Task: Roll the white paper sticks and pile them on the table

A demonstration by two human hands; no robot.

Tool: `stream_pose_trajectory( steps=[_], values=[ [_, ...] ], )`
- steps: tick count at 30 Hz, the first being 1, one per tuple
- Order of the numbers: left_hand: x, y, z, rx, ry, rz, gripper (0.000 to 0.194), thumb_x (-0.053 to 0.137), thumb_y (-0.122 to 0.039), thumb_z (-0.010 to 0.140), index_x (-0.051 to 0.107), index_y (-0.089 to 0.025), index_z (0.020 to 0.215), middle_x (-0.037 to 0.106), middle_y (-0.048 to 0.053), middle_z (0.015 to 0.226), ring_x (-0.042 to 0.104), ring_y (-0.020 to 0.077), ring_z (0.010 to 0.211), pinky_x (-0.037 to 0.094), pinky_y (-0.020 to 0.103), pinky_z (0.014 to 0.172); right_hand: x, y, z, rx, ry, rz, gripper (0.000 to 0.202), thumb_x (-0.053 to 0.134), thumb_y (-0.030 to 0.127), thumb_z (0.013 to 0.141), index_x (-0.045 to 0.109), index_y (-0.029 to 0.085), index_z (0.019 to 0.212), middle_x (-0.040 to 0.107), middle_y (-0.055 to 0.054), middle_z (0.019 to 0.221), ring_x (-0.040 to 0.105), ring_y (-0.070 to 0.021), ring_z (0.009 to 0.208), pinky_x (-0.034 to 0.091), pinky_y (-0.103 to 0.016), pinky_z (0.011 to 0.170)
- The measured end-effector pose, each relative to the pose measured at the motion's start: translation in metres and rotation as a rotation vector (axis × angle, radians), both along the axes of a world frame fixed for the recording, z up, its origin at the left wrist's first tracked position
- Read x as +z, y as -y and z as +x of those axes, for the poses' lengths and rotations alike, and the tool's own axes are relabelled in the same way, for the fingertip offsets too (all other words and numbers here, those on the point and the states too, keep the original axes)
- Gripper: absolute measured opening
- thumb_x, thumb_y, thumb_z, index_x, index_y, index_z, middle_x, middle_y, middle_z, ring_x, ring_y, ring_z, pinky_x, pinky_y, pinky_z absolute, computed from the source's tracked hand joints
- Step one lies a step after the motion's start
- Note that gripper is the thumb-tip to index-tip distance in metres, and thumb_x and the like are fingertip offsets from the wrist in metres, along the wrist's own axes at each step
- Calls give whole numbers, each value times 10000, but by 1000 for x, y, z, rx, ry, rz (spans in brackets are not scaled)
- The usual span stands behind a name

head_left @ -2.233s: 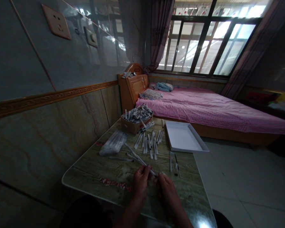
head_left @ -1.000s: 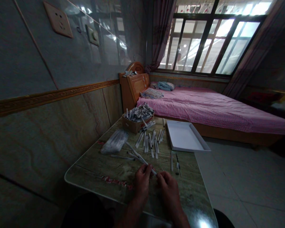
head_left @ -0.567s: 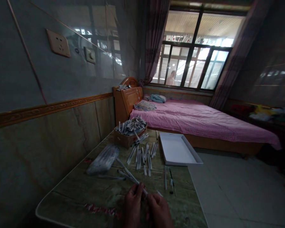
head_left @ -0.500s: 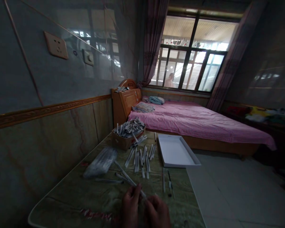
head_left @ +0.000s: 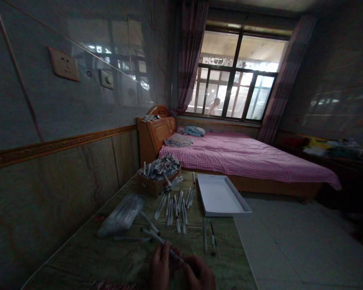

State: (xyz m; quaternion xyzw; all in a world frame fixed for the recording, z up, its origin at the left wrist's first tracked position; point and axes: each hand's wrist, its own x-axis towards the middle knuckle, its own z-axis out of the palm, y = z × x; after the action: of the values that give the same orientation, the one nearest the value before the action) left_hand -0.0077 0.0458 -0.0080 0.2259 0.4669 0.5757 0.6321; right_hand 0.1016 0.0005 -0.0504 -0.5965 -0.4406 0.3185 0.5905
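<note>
Fingers of the left hand and right hand pinch 1 slim, pale grey, slanting pen.

Left hand and right hand pinch pen between them. From hands: bag at ten o'clock; box, heaped with pens, at eleven; loose pens at twelve; tray at half past one; bed at one, window beyond, person behind it.

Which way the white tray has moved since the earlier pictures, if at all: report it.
No. Against the table, the white tray keeps its place, jutting past the right edge; only the view has shifted.
</note>
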Motion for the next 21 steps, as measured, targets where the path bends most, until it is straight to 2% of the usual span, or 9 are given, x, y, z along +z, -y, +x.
stream_pose_trajectory(
  steps=[3, 7, 13, 21],
  values=[
    [0, 4, -1, 35, 6, 7, 525, 813, -620, 525, 613, -196, 762, 691, 8, 591, 694, 226, 550, 545, 312, 503, 14, 10, 13, 26, 116, -37, 289, 667, 476, 781, 766, 215, 857, 757, -67, 859, 712, -232, 823, 542, -285, 761],
    [4, 9, 0, 53, -5, 28, 516, 801, -615, 552, 602, -190, 768, 697, 12, 597, 702, 228, 553, 562, 322, 512, 30, 22, 32, -48, 340, -51, 239, 577, 380, 850, 754, 232, 912, 739, -65, 904, 704, -220, 867, 526, -273, 780],
    [8, 13, 0, 53, 2, 28, 552, 799, -633, 547, 616, -176, 796, 709, 21, 625, 708, 220, 586, 590, 344, 579, 35, 29, 42, -93, 708, -147, 224, 513, 258, 896, 730, 276, 951, 699, -32, 915, 680, -188, 844, 467, -233, 733],
    [-2, 14, 0, 34, -34, 60, 532, 773, -626, 612, 620, -177, 852, 725, 34, 676, 728, 235, 639, 604, 365, 610, 45, 31, 35, -92, 811, -238, 229, 499, 223, 911, 713, 251, 988, 691, -37, 921, 667, -192, 867, 446, -236, 736]
  ],
)
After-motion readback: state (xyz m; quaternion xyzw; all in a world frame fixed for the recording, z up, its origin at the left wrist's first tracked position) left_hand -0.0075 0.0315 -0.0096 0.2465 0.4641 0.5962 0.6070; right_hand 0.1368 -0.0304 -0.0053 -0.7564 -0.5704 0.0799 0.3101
